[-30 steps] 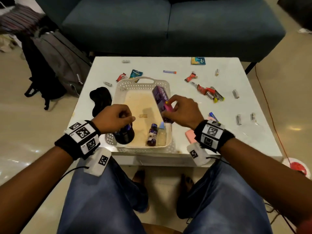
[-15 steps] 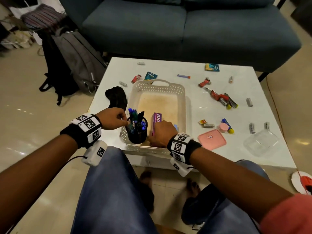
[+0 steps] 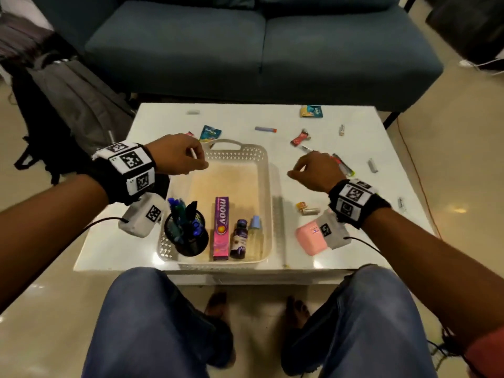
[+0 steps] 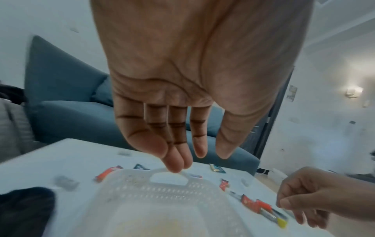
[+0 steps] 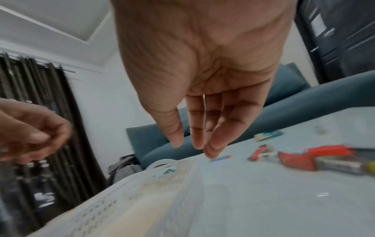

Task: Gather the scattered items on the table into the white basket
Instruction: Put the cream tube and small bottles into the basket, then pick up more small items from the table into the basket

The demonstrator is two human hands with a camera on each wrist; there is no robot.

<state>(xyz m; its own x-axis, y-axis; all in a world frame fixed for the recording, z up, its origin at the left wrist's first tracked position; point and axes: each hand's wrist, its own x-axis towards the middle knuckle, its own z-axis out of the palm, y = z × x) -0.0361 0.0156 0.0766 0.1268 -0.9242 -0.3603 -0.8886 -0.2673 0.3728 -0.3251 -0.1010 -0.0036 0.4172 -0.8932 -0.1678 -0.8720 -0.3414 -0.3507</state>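
The white basket [image 3: 266,170] sits mid-table and holds a black pen cup [image 3: 186,233], a pink toothpaste box [image 3: 221,227], a dark small bottle [image 3: 239,240] and a clear bottle [image 3: 255,236] along its near end. My left hand [image 3: 180,156] hovers over the basket's far left corner, fingers relaxed and empty [image 4: 182,154]. My right hand [image 3: 313,170] hovers right of the basket, also empty [image 5: 194,144], close to a pile of red packets and batteries [image 3: 342,165]. Sachets [image 3: 209,133], wrappers [image 3: 300,137] and batteries lie scattered on the table [image 3: 313,257].
A pink case [image 3: 311,240] and a small battery [image 3: 309,211] lie near the front right. A black cloth [image 4: 24,208] sits left of the basket. A blue sofa [image 3: 259,50] stands behind the table and a grey backpack [image 3: 81,105] leans at the left.
The toothpaste box and the pen cup now rest in the basket and both hands have let go. Both hands rose and moved toward the far half of the table.
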